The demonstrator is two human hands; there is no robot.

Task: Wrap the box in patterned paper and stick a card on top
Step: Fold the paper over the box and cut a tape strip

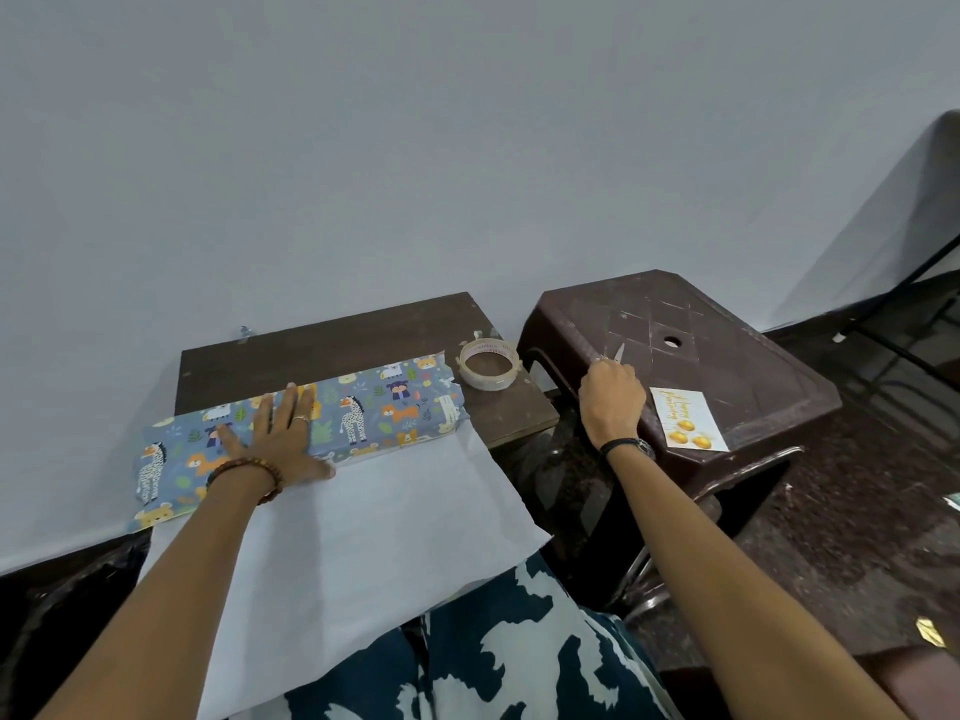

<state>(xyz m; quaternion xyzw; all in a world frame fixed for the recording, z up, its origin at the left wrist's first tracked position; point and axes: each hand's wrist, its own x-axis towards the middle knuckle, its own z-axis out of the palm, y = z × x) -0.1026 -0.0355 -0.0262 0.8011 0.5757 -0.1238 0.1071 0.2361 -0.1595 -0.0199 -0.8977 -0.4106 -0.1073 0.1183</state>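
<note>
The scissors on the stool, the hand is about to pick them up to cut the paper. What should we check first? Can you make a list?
1. Left hand presses flat on the wrapped box, holding it steady: ok.
2. Right hand has reached the scissors on the stool: ok.
3. Firm grip on the scissors: cannot tell, the fingers hide the handles.
4. Tape roll within reach, right of the box: ok.
5. Card ready on the stool: ok.
6. White paper flap folded over and taped: not ok, it lies loose over the lap.
</note>
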